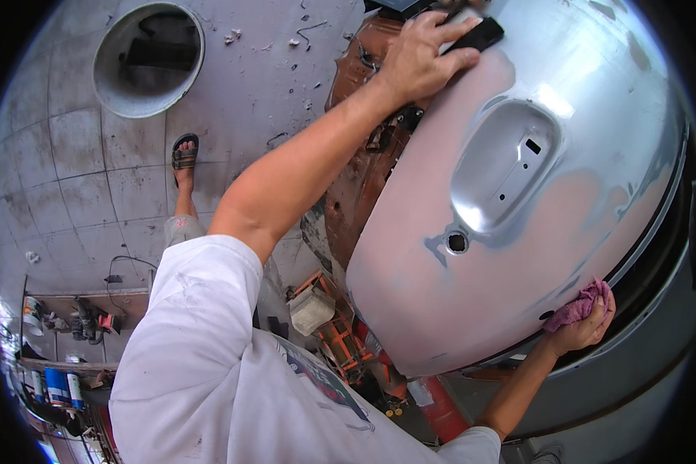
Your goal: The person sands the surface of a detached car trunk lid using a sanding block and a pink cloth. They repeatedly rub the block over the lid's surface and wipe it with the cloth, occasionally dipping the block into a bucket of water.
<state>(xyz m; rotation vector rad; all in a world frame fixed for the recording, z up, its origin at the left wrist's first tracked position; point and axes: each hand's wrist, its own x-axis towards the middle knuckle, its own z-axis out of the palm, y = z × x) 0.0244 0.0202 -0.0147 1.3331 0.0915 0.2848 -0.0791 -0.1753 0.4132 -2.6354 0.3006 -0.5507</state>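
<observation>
A curved car body panel [410,294] fills the right side, bare silver metal mixed with pink filler and grey patches, with a recessed handle cup and a small round hole. My left hand [429,58], arm stretched toward the panel's upper left area, grips a black block tool [481,35], slightly blurred, at the panel's surface. My right hand [591,325] is closed on a crumpled purple cloth [568,313] at the panel's lower right edge, near a small dark oval opening.
A metal bucket [108,73] with dark contents stands on grey tiled floor. Rusty brown metal [348,170] lies left of the panel. Orange-framed equipment [340,340] sits below. A low rack [85,356] holds tools and cans at lower left. My sandalled foot [184,155] is on the floor.
</observation>
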